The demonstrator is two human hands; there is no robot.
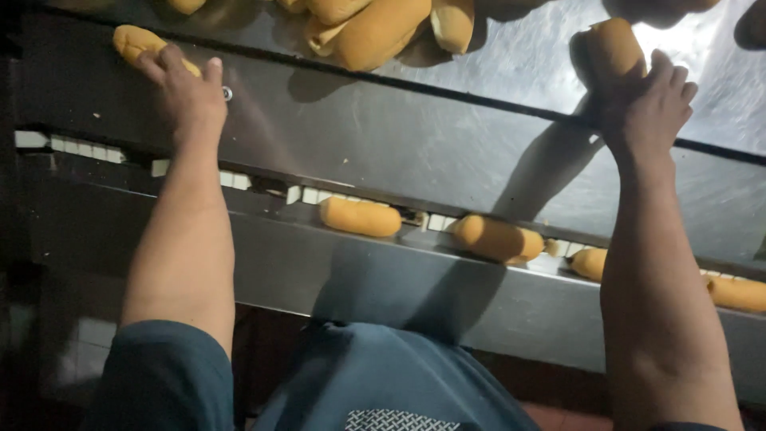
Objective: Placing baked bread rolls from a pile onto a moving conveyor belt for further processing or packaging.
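Rolls: one (613, 48) gripped by right-hand fingers (666, 76); another (136, 41) under left fingers (171, 60).

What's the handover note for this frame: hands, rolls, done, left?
Left hand: fingers on a roll at the far left of the steel table.
Right hand: fingers closed round a second roll, far right.
Pile of rolls at the table's far edge, centre.
Done: four rolls lie in a line in the channel along the near edge; the leftmost sits near its middle.
Left: the two rolls in hand and the pile are not in the channel.
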